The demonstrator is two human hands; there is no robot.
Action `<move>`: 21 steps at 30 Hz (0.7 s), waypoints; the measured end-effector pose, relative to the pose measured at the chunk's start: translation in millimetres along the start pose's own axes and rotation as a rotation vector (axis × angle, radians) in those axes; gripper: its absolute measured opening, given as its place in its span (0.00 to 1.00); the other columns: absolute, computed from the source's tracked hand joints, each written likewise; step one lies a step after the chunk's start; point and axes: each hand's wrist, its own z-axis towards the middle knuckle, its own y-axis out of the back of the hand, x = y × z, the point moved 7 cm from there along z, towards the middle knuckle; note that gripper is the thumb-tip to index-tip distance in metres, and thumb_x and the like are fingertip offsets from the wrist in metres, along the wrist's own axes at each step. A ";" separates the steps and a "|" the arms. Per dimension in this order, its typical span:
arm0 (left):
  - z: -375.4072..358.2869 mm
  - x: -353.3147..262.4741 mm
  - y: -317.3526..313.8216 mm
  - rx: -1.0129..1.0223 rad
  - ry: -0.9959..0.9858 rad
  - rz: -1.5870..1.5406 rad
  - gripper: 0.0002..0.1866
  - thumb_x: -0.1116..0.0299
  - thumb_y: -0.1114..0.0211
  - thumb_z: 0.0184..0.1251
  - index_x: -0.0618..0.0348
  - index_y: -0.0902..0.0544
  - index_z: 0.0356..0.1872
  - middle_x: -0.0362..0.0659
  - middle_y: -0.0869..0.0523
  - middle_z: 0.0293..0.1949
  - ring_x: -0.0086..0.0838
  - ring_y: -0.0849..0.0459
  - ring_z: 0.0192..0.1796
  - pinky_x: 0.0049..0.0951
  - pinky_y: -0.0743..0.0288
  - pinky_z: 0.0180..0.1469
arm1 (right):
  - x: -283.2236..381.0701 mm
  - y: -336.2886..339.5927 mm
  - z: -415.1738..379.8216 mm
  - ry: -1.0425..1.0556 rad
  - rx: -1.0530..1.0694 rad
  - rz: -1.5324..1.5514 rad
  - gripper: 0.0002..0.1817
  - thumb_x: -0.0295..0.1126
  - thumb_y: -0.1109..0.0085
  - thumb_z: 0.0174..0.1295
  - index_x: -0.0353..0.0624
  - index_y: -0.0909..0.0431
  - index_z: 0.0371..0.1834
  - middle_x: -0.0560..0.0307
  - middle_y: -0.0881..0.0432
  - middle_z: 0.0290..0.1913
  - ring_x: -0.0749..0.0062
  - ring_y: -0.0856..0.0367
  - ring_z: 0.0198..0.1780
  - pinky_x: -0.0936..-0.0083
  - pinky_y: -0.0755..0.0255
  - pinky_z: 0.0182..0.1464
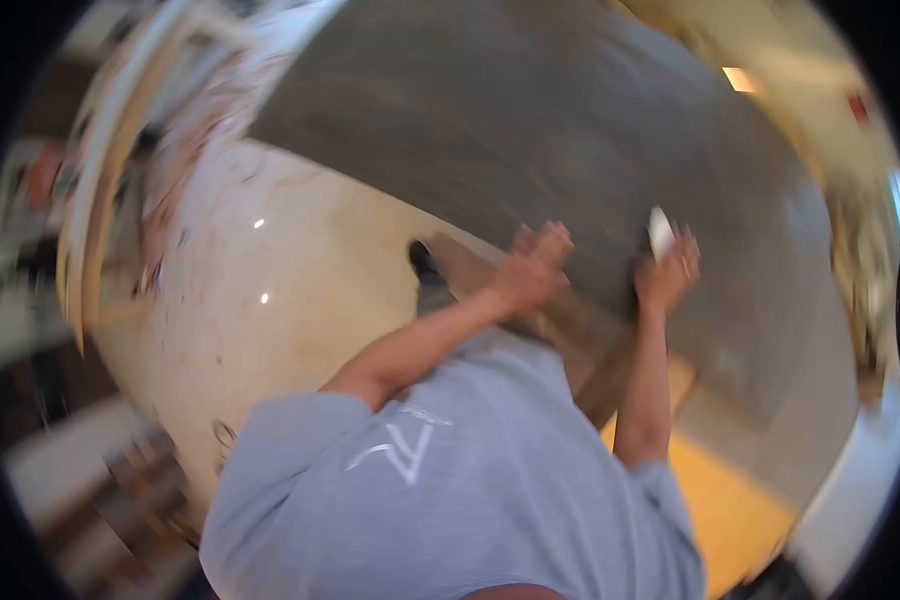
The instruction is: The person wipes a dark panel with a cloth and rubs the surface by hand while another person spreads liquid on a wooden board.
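From the head view, a large grey panel point(570, 130) fills the room's upper half, above pale glossy floor point(270, 300). The left hand point(532, 268) is curled in a fist against the panel's lower edge; the right hand point(668, 272) pinches a small white object point(660, 232). Everything is blurred, and the grey shirt point(450, 480) hides what lies below.

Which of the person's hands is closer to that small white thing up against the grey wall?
The right. The right hand has the small white object at its fingertips, seemingly pinched there, though blur hides the grip. The left hand is apart from it, off to the side, fingers curled against the grey wall.
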 end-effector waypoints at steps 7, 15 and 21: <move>-13.2 0.5 7.4 0.071 0.019 -0.031 0.33 0.51 0.42 0.76 0.55 0.32 0.76 0.45 0.37 0.79 0.37 0.43 0.82 0.55 0.49 0.79 | -13.0 -21.9 -8.5 -0.195 0.134 0.003 0.38 0.31 0.39 0.57 0.48 0.36 0.75 0.51 0.38 0.79 0.49 0.46 0.81 0.43 0.55 0.80; -27.8 0.0 20.4 0.117 -0.031 -0.078 0.29 0.53 0.42 0.76 0.56 0.27 0.72 0.46 0.33 0.77 0.42 0.40 0.80 0.57 0.46 0.77 | -13.0 -17.8 -5.4 -0.219 0.178 -0.009 0.38 0.32 0.37 0.56 0.49 0.36 0.75 0.51 0.38 0.79 0.49 0.47 0.82 0.44 0.55 0.80; 7.2 16.9 29.7 0.054 0.112 -0.282 0.31 0.51 0.42 0.76 0.58 0.28 0.72 0.50 0.36 0.78 0.44 0.43 0.81 0.62 0.51 0.77 | -11.2 -16.4 -8.4 -0.202 0.167 0.007 0.39 0.32 0.37 0.55 0.49 0.36 0.75 0.51 0.38 0.79 0.49 0.47 0.82 0.44 0.55 0.80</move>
